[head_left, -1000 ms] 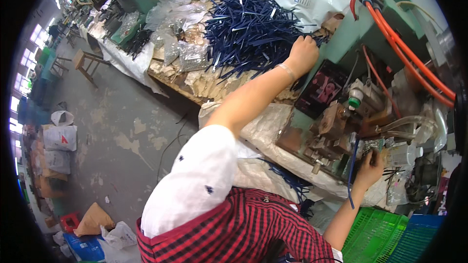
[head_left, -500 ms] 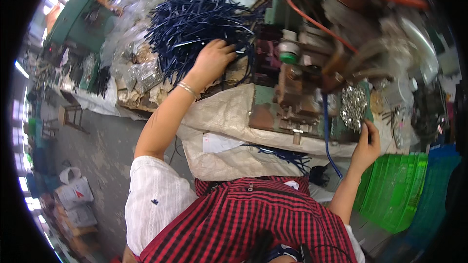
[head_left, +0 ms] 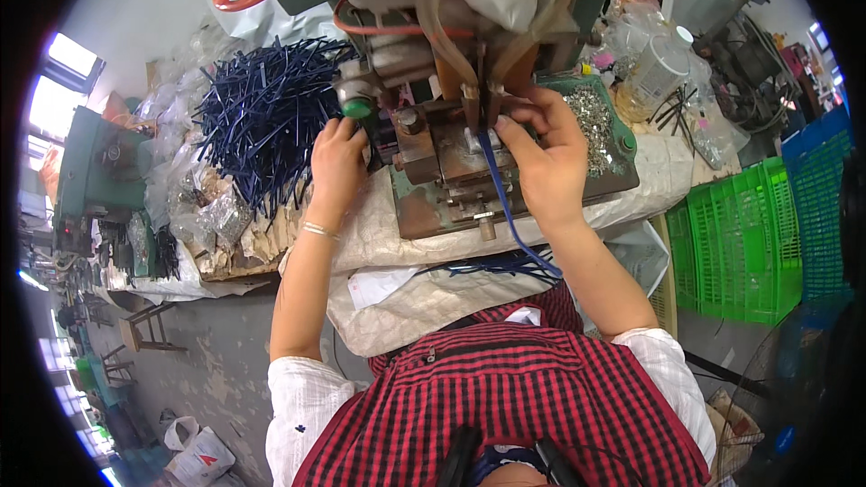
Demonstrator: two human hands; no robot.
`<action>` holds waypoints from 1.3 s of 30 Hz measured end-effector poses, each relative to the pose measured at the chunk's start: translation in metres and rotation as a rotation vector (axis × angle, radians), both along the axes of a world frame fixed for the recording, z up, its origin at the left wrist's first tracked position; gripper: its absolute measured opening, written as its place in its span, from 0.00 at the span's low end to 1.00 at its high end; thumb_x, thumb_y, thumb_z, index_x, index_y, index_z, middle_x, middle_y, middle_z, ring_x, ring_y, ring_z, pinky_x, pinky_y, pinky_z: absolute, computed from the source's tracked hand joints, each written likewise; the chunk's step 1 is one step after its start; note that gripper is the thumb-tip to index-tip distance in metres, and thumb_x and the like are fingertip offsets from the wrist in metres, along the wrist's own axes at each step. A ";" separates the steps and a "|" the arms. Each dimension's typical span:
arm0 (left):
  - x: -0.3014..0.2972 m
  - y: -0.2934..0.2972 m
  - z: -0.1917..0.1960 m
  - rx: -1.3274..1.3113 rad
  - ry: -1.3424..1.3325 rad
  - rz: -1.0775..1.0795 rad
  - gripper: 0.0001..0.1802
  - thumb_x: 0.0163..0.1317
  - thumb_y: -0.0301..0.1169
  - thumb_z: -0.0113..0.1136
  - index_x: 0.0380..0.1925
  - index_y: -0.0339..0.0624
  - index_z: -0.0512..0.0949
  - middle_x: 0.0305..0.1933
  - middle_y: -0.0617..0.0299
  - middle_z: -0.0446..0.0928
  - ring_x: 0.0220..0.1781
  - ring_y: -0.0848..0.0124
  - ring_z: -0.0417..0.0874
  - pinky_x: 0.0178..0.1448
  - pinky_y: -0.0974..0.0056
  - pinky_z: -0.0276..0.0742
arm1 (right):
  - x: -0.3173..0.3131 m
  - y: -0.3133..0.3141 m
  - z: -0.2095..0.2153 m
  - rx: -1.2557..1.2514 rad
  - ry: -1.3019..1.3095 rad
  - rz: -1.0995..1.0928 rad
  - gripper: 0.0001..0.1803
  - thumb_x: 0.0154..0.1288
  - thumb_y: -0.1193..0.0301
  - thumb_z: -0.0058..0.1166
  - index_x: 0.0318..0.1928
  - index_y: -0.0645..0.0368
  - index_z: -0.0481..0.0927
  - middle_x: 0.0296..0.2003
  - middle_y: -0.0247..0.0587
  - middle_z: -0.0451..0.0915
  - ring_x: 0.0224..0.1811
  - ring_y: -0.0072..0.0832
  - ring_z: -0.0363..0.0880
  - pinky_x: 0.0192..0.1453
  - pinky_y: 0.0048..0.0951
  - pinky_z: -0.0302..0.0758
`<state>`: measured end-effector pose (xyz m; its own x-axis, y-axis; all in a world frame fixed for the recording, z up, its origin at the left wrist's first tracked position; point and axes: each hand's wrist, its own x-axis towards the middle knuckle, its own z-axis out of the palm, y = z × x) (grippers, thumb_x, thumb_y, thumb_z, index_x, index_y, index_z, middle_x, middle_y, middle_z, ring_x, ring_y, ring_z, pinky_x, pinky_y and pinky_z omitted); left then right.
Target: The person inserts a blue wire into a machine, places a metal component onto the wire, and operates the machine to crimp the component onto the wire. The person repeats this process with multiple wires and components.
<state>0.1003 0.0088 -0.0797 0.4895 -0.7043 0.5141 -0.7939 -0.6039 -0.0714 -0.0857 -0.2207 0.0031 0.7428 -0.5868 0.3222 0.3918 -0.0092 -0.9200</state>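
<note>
Can see the blue strip [head_left: 502,198] at frame centre, slanting lengthwise toward lower right, just left of the nearer right hand [head_left: 552,162], curled narrow, and well right of the half-curled left hand [head_left: 337,162], but cannot tell either grip.

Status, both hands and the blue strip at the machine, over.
Left hand at the edge of the strip pile. Right hand at the machine, beside the blue strip, grip unclear. Strip hangs over the front edge. Hoses crowd its top.
</note>
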 end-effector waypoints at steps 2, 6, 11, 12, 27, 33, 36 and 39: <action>0.015 0.003 -0.016 0.112 0.049 -0.065 0.09 0.48 0.23 0.63 0.32 0.44 0.82 0.41 0.62 0.80 0.47 0.59 0.79 0.50 0.56 0.77 | 0.000 0.004 0.008 0.179 -0.014 0.113 0.19 0.67 0.83 0.60 0.58 0.67 0.76 0.44 0.39 0.86 0.46 0.20 0.83 0.53 0.22 0.76; 0.029 0.017 -0.009 0.137 -0.020 -0.247 0.13 0.49 0.26 0.65 0.38 0.46 0.84 0.50 0.64 0.85 0.44 0.64 0.81 0.50 0.59 0.78 | -0.007 0.016 0.026 0.164 0.018 0.054 0.23 0.67 0.84 0.59 0.61 0.67 0.73 0.42 0.40 0.86 0.46 0.21 0.83 0.53 0.24 0.76; 0.019 0.057 0.006 -0.222 0.048 -0.037 0.16 0.56 0.21 0.67 0.46 0.42 0.86 0.51 0.57 0.88 0.44 0.59 0.87 0.50 0.59 0.82 | -0.022 -0.013 0.037 -0.544 0.241 -0.034 0.17 0.68 0.75 0.58 0.57 0.62 0.81 0.53 0.53 0.85 0.58 0.45 0.83 0.66 0.38 0.75; 0.014 0.055 0.017 -0.314 -0.028 0.031 0.15 0.59 0.18 0.65 0.46 0.41 0.86 0.47 0.57 0.88 0.44 0.57 0.87 0.50 0.60 0.83 | -0.011 -0.045 0.023 -0.757 0.298 -0.199 0.17 0.68 0.71 0.59 0.56 0.60 0.83 0.55 0.53 0.84 0.60 0.50 0.81 0.67 0.41 0.74; -0.143 -0.075 0.108 -0.365 -0.096 -0.572 0.12 0.52 0.22 0.73 0.38 0.40 0.84 0.45 0.53 0.87 0.25 0.71 0.82 0.26 0.68 0.74 | -0.034 -0.107 -0.045 -0.979 0.546 -0.559 0.08 0.60 0.68 0.67 0.38 0.58 0.88 0.43 0.45 0.87 0.52 0.47 0.83 0.59 0.43 0.77; -0.141 -0.076 0.106 -0.385 -0.114 -0.591 0.11 0.51 0.24 0.70 0.37 0.42 0.84 0.46 0.56 0.86 0.26 0.73 0.82 0.27 0.69 0.76 | -0.029 -0.114 -0.070 -1.056 0.475 -0.585 0.09 0.61 0.67 0.68 0.38 0.58 0.90 0.45 0.44 0.87 0.52 0.45 0.84 0.59 0.42 0.78; -0.143 -0.078 0.109 -0.413 -0.042 -0.616 0.14 0.52 0.20 0.74 0.39 0.40 0.85 0.46 0.54 0.87 0.28 0.68 0.84 0.27 0.66 0.76 | 0.008 -0.104 -0.050 -1.154 0.472 -0.480 0.07 0.61 0.69 0.66 0.39 0.57 0.89 0.42 0.42 0.87 0.47 0.44 0.84 0.50 0.42 0.80; -0.148 -0.069 0.117 -0.315 -0.012 -0.539 0.13 0.52 0.24 0.69 0.39 0.41 0.86 0.49 0.53 0.87 0.26 0.73 0.82 0.30 0.68 0.78 | 0.019 -0.109 -0.060 -1.321 0.661 -0.424 0.09 0.61 0.70 0.65 0.41 0.56 0.88 0.41 0.43 0.87 0.47 0.45 0.84 0.50 0.43 0.80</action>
